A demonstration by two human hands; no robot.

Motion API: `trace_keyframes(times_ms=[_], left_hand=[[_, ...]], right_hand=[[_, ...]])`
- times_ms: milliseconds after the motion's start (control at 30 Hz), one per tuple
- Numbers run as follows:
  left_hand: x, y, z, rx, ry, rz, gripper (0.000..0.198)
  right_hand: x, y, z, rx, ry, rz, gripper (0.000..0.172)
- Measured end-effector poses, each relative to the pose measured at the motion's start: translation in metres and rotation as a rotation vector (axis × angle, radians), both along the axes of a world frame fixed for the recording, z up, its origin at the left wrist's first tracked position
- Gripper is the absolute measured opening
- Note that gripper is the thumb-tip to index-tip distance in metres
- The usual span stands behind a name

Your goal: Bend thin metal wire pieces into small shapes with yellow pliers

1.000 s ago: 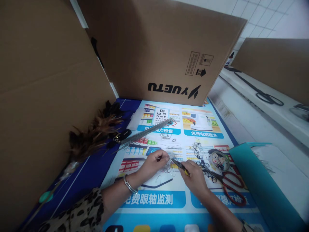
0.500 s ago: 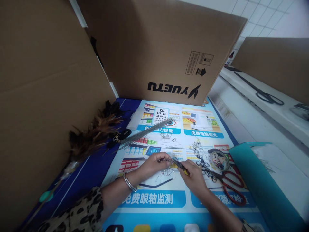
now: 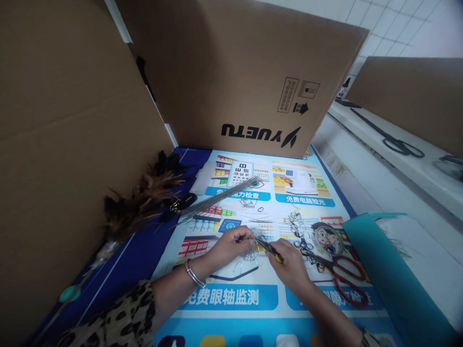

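Observation:
My right hand (image 3: pixel 287 262) is closed round the yellow-and-black handles of a pair of pliers (image 3: pixel 267 246), whose jaws point left to the fingertips of my left hand. Between thumb and forefinger, my left hand (image 3: pixel 235 246) pinches a thin piece of wire (image 3: pixel 256 242); its exact shape is too small to make out. The plier tips meet the wire right at those fingers. Under and around both hands lie bent wire pieces (image 3: pixel 249 255). Farther back, a bundle of long straight wires (image 3: pixel 224 195) rests slantwise on the printed sheet.
Red-handled scissors (image 3: pixel 347 274) lie to the right, near a round tin (image 3: pixel 327 239) and several small dark rings (image 3: pixel 306 248). A teal box (image 3: pixel 390 270) borders the right side. Cardboard (image 3: pixel 253 72) stands behind. Brown feathers (image 3: pixel 144 197) lie left, beside a black fob (image 3: pixel 188 199).
Both hands stay in nearly the same place. The pliers have shifted very slightly to the left, and the wire by the fingertips sits a little differently.

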State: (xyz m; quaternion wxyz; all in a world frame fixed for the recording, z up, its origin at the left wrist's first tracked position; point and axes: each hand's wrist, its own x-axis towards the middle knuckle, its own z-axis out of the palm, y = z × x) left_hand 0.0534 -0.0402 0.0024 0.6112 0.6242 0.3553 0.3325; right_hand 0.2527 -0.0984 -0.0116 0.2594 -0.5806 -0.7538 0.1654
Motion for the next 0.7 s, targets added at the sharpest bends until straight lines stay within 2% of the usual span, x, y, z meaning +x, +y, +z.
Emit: trace_keyframes(times_ms=[233,400,700], left_hand=[[0.0003,0.0002,-0.0008,0.147,0.080,0.037,0.014],[0.0005,0.0002,-0.0009,0.186,0.124,0.023,0.013],[-0.0002,0.0005,-0.0030,0.063,0.075,-0.046,0.017]], right_hand=[[0.0012,0.0016,-0.0026,0.052,-0.008,0.001,0.015],[0.0028,0.0006,-0.0050,0.079,-0.025,-0.006,0.017],[0.0036,0.0001,-0.0047,0.062,-0.036,-0.003,0.017]])
